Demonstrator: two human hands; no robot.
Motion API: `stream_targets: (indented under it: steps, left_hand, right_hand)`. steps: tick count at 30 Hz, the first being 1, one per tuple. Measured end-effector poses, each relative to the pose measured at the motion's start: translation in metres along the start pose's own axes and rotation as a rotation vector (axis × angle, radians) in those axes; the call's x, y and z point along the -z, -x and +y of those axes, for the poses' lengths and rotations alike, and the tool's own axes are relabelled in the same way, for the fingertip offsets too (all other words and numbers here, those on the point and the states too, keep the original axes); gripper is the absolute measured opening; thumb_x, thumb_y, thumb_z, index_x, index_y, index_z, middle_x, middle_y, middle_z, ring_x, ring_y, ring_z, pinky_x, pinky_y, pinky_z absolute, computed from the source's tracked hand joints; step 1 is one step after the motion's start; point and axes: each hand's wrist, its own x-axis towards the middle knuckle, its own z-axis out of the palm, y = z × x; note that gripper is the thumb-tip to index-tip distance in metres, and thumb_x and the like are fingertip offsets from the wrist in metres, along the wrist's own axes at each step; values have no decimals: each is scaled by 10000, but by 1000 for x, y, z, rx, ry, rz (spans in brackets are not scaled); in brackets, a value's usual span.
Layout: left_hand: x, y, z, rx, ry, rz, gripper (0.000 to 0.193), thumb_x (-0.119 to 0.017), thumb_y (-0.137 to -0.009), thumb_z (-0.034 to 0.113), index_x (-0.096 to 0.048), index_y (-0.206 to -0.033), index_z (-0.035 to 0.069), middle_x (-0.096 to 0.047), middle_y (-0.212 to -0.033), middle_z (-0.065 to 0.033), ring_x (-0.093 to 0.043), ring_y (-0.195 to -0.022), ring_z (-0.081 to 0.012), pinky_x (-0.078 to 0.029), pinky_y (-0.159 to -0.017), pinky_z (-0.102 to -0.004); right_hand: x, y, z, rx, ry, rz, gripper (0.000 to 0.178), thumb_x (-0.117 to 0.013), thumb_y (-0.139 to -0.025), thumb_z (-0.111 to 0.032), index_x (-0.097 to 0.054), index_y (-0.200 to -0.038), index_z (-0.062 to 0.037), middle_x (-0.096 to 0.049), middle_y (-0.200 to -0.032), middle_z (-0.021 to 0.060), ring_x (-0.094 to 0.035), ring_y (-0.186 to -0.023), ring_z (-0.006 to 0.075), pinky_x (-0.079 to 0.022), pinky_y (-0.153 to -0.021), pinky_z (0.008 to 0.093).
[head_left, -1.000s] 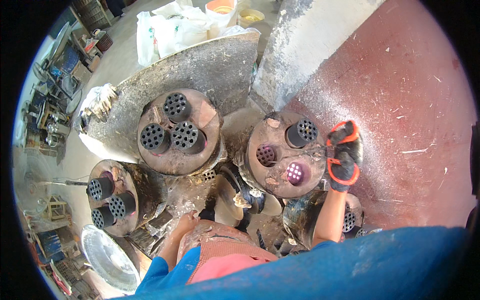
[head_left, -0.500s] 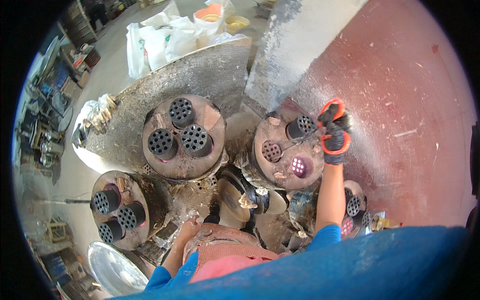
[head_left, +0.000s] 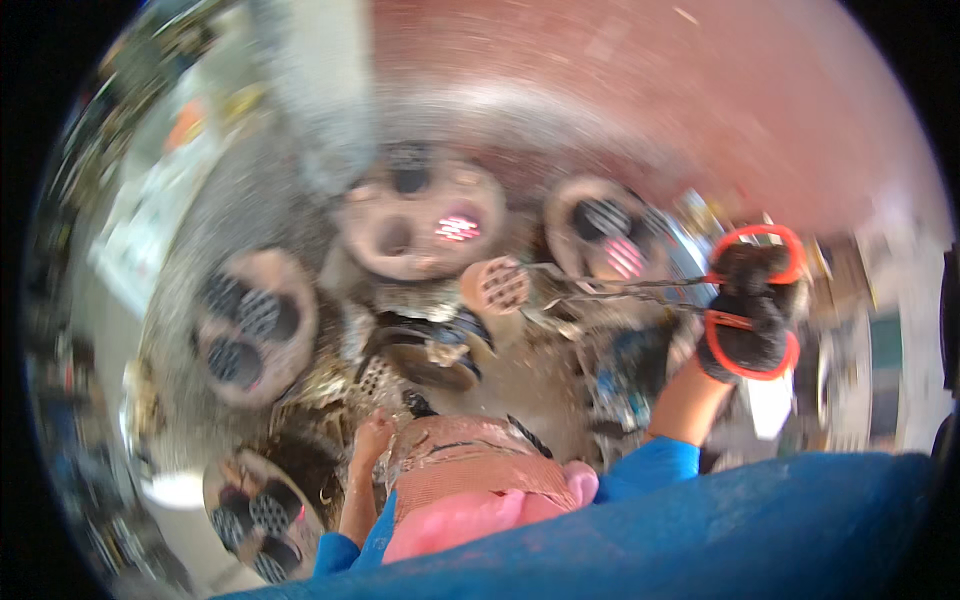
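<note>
My right hand (head_left: 745, 335), in a dark glove, is closed on the orange-red looped handles of long metal tongs (head_left: 630, 290). The tong tips grip a burnt, tan honeycomb coal briquette (head_left: 497, 285), held in the air in front of the middle round stove (head_left: 430, 265). In that stove sit a black briquette (head_left: 408, 168) and a glowing one (head_left: 457, 229), beside a dark round hole (head_left: 395, 236). My left hand (head_left: 375, 432) hangs bare beside the apron (head_left: 470, 450), with nothing seen in it; its fingers look loosely apart, though blurred.
Another stove (head_left: 565, 245) with black and glowing briquettes stands at the right. Two more, a left stove (head_left: 265, 272) and a lower-left stove (head_left: 225, 480), hold black briquettes. Round metal lids (head_left: 425, 360) lie below the middle stove. White sacks (head_left: 165, 215) stand far left; a red wall (head_left: 620, 90) rises behind.
The tongs have lifted the burnt briquette out of the middle stove and moved rightward and nearer with my right hand. The whole view has swung right and is blurred.
</note>
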Motion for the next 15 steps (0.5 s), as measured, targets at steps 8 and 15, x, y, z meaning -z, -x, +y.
stream_targets:
  steps: [8,15]
  left_hand:
    - [-113,2,69,-198,-72,-348,398,-523,-824,158,-478,-1171,-33,-605,-827,-141,-578,-751,-241,-445,-682,-331]
    - [-229,11,196,-493,-483,-693,376,-566,-831,169,-505,-1172,23,-574,-721,-90,-551,-636,-204,-453,-617,-308]
  right_hand:
    - [272,249,-92,-184,283,685,359,-638,-601,-71,-510,-935,-41,-525,-854,46,-499,-727,141,-432,-662,266]
    - [407,507,-166,-284,1470,1290,213,-533,-779,-1,-548,-991,-21,-561,-859,28,-516,-765,124,-435,-718,263]
